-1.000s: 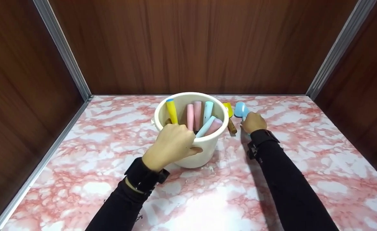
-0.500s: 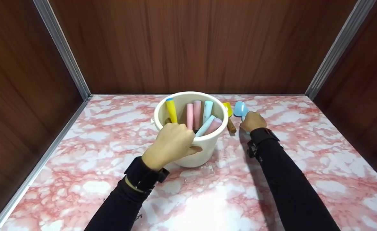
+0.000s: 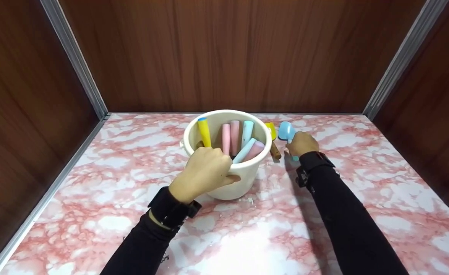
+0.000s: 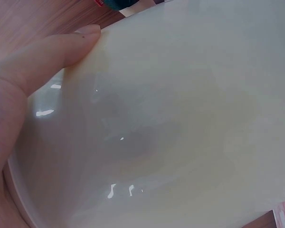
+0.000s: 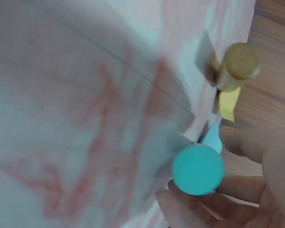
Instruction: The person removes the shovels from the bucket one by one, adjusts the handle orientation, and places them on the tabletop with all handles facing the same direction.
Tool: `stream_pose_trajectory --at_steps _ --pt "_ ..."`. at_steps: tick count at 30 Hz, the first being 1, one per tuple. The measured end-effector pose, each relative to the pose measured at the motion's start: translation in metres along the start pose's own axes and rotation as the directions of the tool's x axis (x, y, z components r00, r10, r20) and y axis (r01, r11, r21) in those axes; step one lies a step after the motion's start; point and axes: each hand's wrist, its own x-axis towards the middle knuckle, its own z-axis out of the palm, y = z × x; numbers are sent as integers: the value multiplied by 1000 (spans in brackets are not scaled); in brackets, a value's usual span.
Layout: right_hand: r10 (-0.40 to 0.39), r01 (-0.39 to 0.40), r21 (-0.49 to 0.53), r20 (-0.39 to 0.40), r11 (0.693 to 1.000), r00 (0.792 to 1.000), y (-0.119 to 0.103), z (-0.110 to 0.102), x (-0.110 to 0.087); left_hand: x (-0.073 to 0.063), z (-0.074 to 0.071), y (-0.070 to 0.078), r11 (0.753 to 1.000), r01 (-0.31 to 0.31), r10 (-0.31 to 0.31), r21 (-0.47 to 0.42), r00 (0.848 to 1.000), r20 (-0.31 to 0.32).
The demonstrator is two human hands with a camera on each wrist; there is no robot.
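Observation:
My left hand [image 3: 207, 168] grips the near rim of a white bucket [image 3: 239, 181], fingers over the edge and thumb on the outside wall, as the left wrist view also shows. Several handles stand in the bucket: a yellow handle [image 3: 204, 131] with a blue end, plus pink and light blue ones; their lower ends are hidden. Right of the bucket, my right hand [image 3: 303, 144] holds a small light blue shovel [image 3: 286, 130] by its handle, blade pointing away from me. In the right wrist view, the fingers curl round the turquoise handle end [image 5: 198, 169].
A yellow-bladed tool [image 3: 271, 130] with a wooden handle [image 3: 275, 151] lies between the bucket and my right hand. The marbled red and white tabletop [image 3: 140, 221] is bounded by brown wood-grain panels [image 3: 216, 57] at the back and both sides.
My right hand has shifted very slightly on the shovel, and a bit more of the handle's end shows below it. The left hand and the bucket have stayed in place.

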Motion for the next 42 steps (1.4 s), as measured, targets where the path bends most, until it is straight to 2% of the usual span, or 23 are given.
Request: stream_pose_trajectory --at_steps 5,9,13,15,19,21,23,25,28,30,31,33,35,42 --pt "-35 34 -14 -54 999 998 -12 -18 -2 -1 -2 0 1000 7 -7 -11 1000 14" --pt "-121 121 -5 -146 993 982 -32 -39 -5 -2 -2 -1 1000 6 -6 -2 1000 13" --pt "-227 237 3 -269 972 936 -57 -65 -10 -2 -2 -2 1000 3 -3 3 1000 8" --pt "-272 287 5 -304 958 913 -70 -78 -14 -2 -1 -2 1000 4 -4 2 1000 9" --pt "-356 377 15 -293 926 887 -95 -100 -26 -1 -1 -2 1000 -1 1 1 1000 11" --pt "-412 428 8 -255 904 875 -107 -108 -35 -1 -1 -2 1000 -5 5 4 1000 8" --pt "-488 495 -12 -193 869 851 -120 -115 -46 -1 -1 -2 1000 -7 7 10 1000 6" --pt "-590 589 -44 -118 807 799 -132 -121 -58 -1 -1 -2 1000 -3 2 11 1000 10" --pt "-709 712 -75 65 698 702 -151 -125 -76 0 -2 -3 1000 11 -11 7 1000 28" --pt "-722 748 -97 206 657 660 -162 -124 -88 -1 -2 -3 1000 21 -21 1 999 38" --pt "-708 753 -108 278 649 650 -167 -122 -92 -1 -2 -3 1000 25 -25 0 999 41" --pt "-647 742 -144 400 655 649 -176 -118 -99 -1 -2 -4 1000 31 -31 1 999 45" --pt "-592 729 -186 470 659 655 -182 -114 -103 -2 -1 -4 999 34 -34 1 998 44" --pt "-502 718 -261 564 645 656 -196 -111 -108 -3 0 -2 1000 23 -22 -21 1000 15"
